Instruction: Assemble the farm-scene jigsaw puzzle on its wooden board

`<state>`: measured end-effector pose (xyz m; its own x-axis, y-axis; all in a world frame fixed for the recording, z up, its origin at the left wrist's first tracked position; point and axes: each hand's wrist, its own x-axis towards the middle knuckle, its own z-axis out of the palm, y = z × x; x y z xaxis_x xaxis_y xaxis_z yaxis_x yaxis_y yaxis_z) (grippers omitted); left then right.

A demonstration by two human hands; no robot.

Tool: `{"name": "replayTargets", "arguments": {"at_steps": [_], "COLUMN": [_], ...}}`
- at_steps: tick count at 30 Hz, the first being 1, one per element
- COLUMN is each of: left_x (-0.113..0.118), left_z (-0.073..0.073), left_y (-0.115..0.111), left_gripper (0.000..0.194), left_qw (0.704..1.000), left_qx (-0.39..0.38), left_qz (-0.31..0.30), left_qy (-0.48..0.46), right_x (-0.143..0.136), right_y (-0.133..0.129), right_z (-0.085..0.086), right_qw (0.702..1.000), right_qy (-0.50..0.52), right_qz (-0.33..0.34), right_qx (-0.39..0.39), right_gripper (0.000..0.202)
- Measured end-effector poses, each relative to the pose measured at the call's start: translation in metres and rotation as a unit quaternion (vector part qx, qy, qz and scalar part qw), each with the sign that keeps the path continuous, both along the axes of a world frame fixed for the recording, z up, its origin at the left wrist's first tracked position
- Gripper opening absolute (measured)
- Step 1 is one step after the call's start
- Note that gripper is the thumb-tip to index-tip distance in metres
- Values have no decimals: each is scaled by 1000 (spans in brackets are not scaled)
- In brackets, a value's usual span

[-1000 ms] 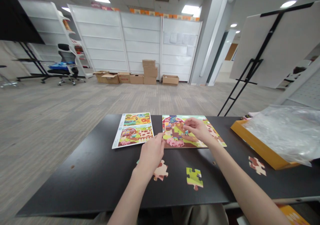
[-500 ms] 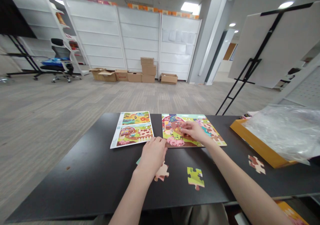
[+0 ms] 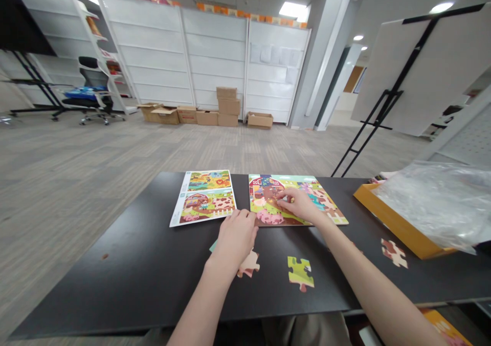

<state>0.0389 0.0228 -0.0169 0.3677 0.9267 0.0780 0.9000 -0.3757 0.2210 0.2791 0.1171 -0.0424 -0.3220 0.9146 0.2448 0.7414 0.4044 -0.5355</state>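
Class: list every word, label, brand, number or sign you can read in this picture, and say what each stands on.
No text is legible.
Puzzle board: no lettering made out.
Picture sheet: small bluish marks on its left margin, too small to read.
Cardboard box with reddish marking: too blurred to read.
Orange item, lower right: pale marks, too blurred.

Left of the cardboard boxes (image 3: 207, 117) stands an office chair (image 3: 86, 103) — white shelving (image 3: 215, 59) behind them, a pillar (image 3: 320, 49) to their right.
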Motion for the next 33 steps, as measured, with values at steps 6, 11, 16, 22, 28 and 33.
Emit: {"name": "replayTargets", "arguments": {"at_steps": [6, 11, 16, 22, 28, 33], "left_x": [0, 0, 0, -2, -4, 4], "left_z": [-1, -1, -3, -2, 3, 11], "left_y": [1, 1, 1, 2, 2, -5], "left_gripper": [24, 23, 22, 25, 26, 21], "left_qw": [1000, 1000, 1000, 1000, 1000, 1000], "left_qx": [0, 1, 5, 5, -7, 31], "left_qz": [0, -2, -4, -12, -8, 3], "left_qy": [1, 4, 6, 8, 11, -2], "right_x": [3, 3, 3, 3, 3, 5], "right_y": [-3, -4, -6, -9, -8, -8], "right_z": [6, 6, 7, 11, 8, 10], "right_qw": [997, 994, 988, 990, 990, 993], "right_qy": [-21, -20, -34, -37, -44, -23], "right_qz": [80, 111, 146, 134, 134, 106], "right_qx": [-12, -3, 35, 34, 25, 45], "right_gripper": [15, 15, 16, 14, 14, 19]}}
